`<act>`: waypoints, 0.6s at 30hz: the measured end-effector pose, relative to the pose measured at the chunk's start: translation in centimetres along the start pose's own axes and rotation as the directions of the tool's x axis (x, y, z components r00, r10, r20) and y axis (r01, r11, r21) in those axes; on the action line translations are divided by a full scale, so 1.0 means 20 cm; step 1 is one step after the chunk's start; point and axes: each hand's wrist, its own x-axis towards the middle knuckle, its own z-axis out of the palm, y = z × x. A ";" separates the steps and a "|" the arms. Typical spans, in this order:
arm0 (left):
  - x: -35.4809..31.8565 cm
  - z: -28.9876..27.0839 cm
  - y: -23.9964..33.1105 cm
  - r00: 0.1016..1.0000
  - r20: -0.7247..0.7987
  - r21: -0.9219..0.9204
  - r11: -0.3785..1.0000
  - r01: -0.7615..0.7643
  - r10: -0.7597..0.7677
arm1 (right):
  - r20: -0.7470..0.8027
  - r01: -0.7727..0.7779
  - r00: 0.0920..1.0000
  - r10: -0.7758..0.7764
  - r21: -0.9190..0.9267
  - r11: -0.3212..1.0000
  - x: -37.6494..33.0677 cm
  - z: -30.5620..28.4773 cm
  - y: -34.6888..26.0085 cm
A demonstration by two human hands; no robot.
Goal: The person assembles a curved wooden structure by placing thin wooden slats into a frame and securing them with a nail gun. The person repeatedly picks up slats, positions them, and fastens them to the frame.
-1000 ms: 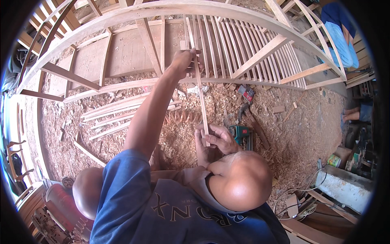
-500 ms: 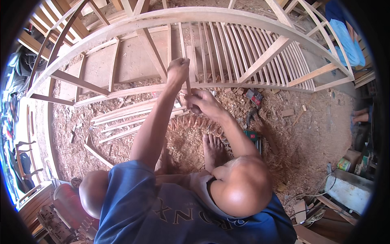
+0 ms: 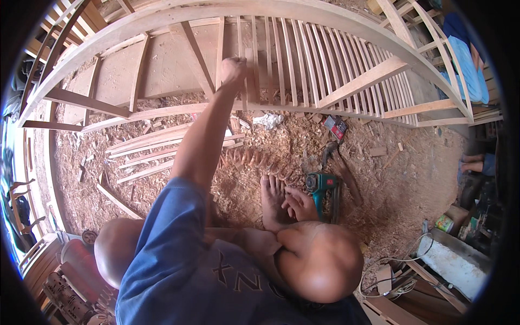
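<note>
Left hand point(image 3: 234, 70) stretched out ahead, the person reaches over the wooden frame point(image 3: 162, 112) with the back of the hand uppermost. Its fingers are bent in beside a thin slat point(image 3: 243, 95) and a short, wider piece of wood point(image 3: 251, 81); they hide their own grip, so I cannot tell which of the two they hold. That slat lies across the frame, its near end at the lower rail, with the short piece just to its right. Further right stands a close row of similar slats point(image 3: 319, 65), while the left part of the frame has only a few, widely spaced bars. A long curved rail point(image 3: 216, 12) sweeps over the far side.

The right hand point(image 3: 300, 205) is low, near the body — fingers loosely bent, just beside the right foot point(image 3: 272, 200) and the green nail gun point(image 3: 323, 181). Its palm is hidden, so whether it holds anything I cannot tell.

Beyond the nail gun lies a hammer point(image 3: 346, 176), and an orange coiled hose point(image 3: 254, 158) curls across the shavings in front of the foot. Loose wooden strips point(image 3: 151, 142) lie to the left, between the frame and the person. Near the lower rail are a white crumpled scrap point(image 3: 267, 121) and a small red and dark packet point(image 3: 336, 127). Wood shavings point(image 3: 401, 179) cover the floor around everything.
</note>
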 end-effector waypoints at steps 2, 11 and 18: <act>0.02 0.00 -0.02 1.000 -0.006 -0.086 0.996 0.023 -0.024 | -0.114 -0.076 0.990 0.079 0.027 0.997 -0.10 -0.08 0.13; 0.05 0.06 -0.11 0.998 0.055 -0.370 0.929 0.007 0.015 | -0.523 -0.188 0.830 0.194 0.066 0.980 -0.39 -0.42 0.21; 0.08 0.15 -0.10 0.993 -0.022 -0.642 0.763 0.077 -0.118 | -0.662 -0.154 0.727 -0.180 -0.413 0.898 -0.29 -0.51 0.32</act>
